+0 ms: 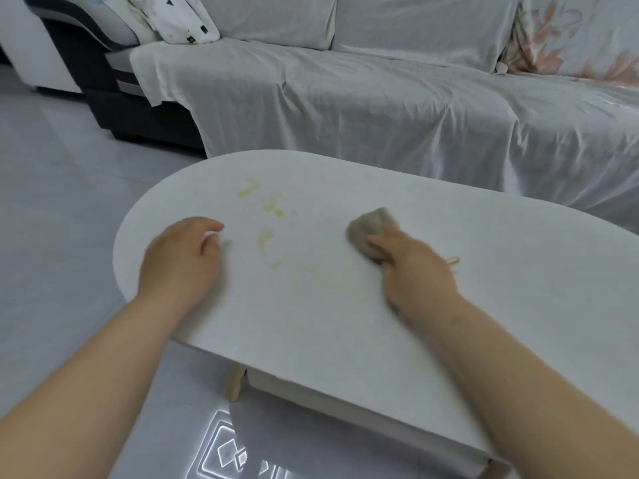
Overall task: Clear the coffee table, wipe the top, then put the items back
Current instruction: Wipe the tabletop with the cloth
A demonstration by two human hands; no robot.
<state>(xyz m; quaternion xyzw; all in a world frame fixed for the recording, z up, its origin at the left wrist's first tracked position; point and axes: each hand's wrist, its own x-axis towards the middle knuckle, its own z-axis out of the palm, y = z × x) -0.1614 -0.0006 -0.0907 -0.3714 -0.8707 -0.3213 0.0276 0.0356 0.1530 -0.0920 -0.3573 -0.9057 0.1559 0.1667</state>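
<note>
The white oval coffee table [311,305] fills the middle of the view. Yellowish smears [268,223] mark its left half. My right hand [411,271] grips a bunched grey-brown cloth [370,233] and presses it onto the top, right of the smears. My left hand [183,257] rests on the table near its left end, fingers curled loosely with nothing in them. A small tan object [453,261] peeks out just behind my right hand; I cannot tell what it is.
A sofa under a pale grey sheet [380,108] runs along the far side of the table. A patterned cloth [179,19] lies on the sofa's dark left arm. Grey tiled floor [52,209] lies to the left.
</note>
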